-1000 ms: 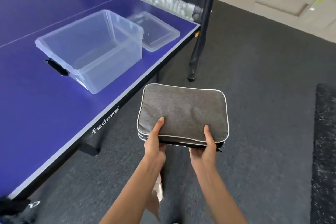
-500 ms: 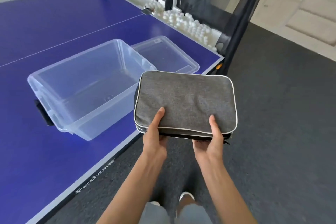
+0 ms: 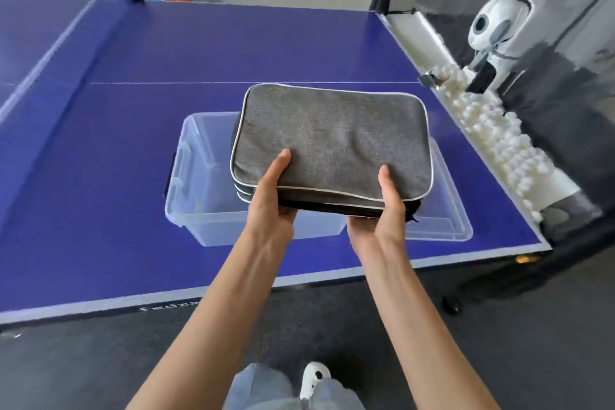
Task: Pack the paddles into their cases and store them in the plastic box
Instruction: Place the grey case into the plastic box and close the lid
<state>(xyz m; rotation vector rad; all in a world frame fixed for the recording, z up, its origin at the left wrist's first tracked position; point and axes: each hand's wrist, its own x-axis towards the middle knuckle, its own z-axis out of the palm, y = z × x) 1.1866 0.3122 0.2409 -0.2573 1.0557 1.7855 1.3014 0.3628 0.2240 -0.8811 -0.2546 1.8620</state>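
Observation:
A stack of grey paddle cases (image 3: 332,136) with white piping hangs flat above the clear plastic box (image 3: 199,176), covering its right part. My left hand (image 3: 271,196) grips the stack's near left edge, thumb on top. My right hand (image 3: 382,210) grips the near right edge the same way. The box stands on the blue table (image 3: 133,143); the part of its inside that shows holds nothing. No paddles are in sight.
The box's clear lid (image 3: 449,210) lies on the table right of the box, partly hidden by the cases. A trough of white balls (image 3: 492,133) and a white ball machine (image 3: 496,30) line the table's right end. The net (image 3: 43,56) runs at far left.
I have turned to face the table, and both hands have carried the stack forward from beside the table edge to above the box.

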